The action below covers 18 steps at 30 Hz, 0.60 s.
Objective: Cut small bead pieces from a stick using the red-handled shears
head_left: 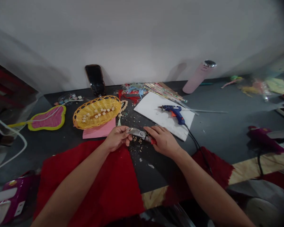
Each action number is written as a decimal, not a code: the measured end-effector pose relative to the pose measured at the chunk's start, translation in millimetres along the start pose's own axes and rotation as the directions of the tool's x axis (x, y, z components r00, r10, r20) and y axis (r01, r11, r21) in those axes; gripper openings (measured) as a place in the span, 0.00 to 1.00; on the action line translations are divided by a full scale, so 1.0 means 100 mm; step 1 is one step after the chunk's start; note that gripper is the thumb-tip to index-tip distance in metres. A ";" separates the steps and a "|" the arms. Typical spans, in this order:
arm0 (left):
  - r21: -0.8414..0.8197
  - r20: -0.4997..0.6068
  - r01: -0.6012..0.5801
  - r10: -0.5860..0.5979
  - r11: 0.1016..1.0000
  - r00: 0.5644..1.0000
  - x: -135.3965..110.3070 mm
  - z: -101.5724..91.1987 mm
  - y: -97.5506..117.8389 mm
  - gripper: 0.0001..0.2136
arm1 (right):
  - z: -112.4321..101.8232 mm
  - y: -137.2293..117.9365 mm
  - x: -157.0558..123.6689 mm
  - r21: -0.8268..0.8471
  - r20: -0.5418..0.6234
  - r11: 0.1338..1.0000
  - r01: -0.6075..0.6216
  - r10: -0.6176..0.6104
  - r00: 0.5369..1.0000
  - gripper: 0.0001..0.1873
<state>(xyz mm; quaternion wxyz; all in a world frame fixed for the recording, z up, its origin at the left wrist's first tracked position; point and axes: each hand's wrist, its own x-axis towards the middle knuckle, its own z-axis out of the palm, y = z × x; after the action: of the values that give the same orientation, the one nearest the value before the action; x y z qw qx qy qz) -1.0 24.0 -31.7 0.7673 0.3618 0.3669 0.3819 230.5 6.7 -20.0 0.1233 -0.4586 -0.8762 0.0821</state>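
My right hand (pixel 162 139) is closed round the red handles of a pair of metal cutting pliers (pixel 139 133), whose jaws point left. My left hand (pixel 118 137) pinches something small at the jaw tips; I cannot make out what it is. Both hands hover over the dark tabletop (pixel 217 132), where small pale bead bits (pixel 137 142) lie scattered just below the pliers. A yellow woven basket (pixel 97 112) with several cream beads stands just beyond my left hand, partly over a pink sheet (pixel 99 130).
A blue glue gun (pixel 176 113) lies on a white sheet (pixel 153 107). A phone (pixel 95 79) leans on the wall; a pink bottle (pixel 197 77) stands right. Red cloth (pixel 97 183) covers the near edge. A bead strand (pixel 123 106), coloured tassels and sticks lie behind.
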 end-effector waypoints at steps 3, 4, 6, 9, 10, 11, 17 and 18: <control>0.007 0.008 0.009 -0.009 1.000 1.000 0.00 -0.01 -0.01 0.12 | -0.02 0.01 0.00 0.015 0.010 1.000 0.004 -0.004 1.000 0.32; 0.010 0.007 0.009 -0.009 1.000 1.000 0.00 -0.02 -0.01 0.12 | -0.02 0.01 0.00 0.017 0.011 1.000 0.003 -0.003 1.000 0.32; 0.016 0.004 0.004 -0.004 1.000 1.000 0.02 -0.02 -0.02 0.11 | -0.02 0.00 0.00 0.012 0.007 1.000 -0.006 0.005 1.000 0.31; 0.011 -0.012 -0.023 0.023 1.000 1.000 0.04 -0.02 -0.04 0.10 | -0.01 -0.01 0.00 -0.006 -0.003 0.999 -0.033 0.033 0.999 0.30; 0.006 -0.020 -0.033 0.033 0.999 0.999 0.04 -0.02 -0.04 0.10 | -0.01 -0.01 -0.01 -0.011 -0.009 0.999 -0.046 0.046 0.999 0.30; 0.002 -0.029 -0.042 0.042 0.999 0.999 0.05 -0.01 -0.04 0.10 | 0.00 -0.01 -0.01 -0.014 -0.016 0.998 -0.058 0.058 0.998 0.30; -0.004 -0.060 -0.107 0.106 0.994 0.993 0.05 0.05 -0.04 0.10 | 0.01 -0.01 -0.02 -0.008 -0.062 0.996 -0.086 0.085 0.994 0.32; -0.002 -0.070 -0.118 0.118 0.993 0.991 0.05 0.06 -0.05 0.09 | 0.01 -0.02 -0.02 -0.007 -0.059 0.997 -0.083 0.082 0.995 0.32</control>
<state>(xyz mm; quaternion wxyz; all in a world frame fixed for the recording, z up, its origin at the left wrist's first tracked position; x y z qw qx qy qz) 7.7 24.5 -34.3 0.7310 0.3671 0.3702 0.4402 230.1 3.9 -21.0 0.1431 -0.4972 -0.8530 0.0694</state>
